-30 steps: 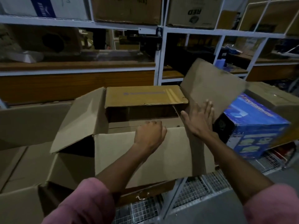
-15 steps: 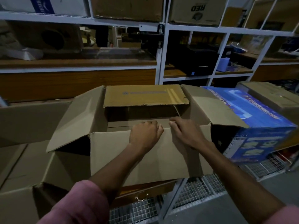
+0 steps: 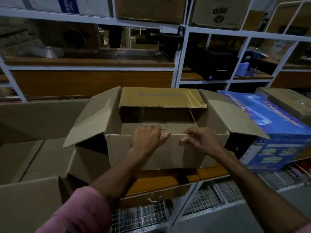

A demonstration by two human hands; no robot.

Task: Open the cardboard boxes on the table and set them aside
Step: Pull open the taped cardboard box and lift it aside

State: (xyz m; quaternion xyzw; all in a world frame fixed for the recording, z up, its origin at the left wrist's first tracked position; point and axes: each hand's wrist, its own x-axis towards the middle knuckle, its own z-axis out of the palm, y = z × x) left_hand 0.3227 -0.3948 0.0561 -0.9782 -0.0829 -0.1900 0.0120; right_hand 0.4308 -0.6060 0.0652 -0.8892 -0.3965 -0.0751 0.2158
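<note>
So the cardboard box sits at the front edge of the wooden table, pretty much dead center, and it's wide open. Left flap sticks out and down toward the left, right flap hangs over the blue printed box that's just beside it on the right, and the far flap lies roughly level over the back of the opening. Both hands are on the near top edge. The left hand has its fingers curled over the rim into the box with the thumb out front, so it's gripping that wall. The right hand does the same thing just beside it, fingers hooked over the edge and thumb against the outer face. The two hands are close but not touching. Another big opened cardboard box sits at the table's left end, right against this one. White metal shelving with more cartons stands behind the table.
</note>
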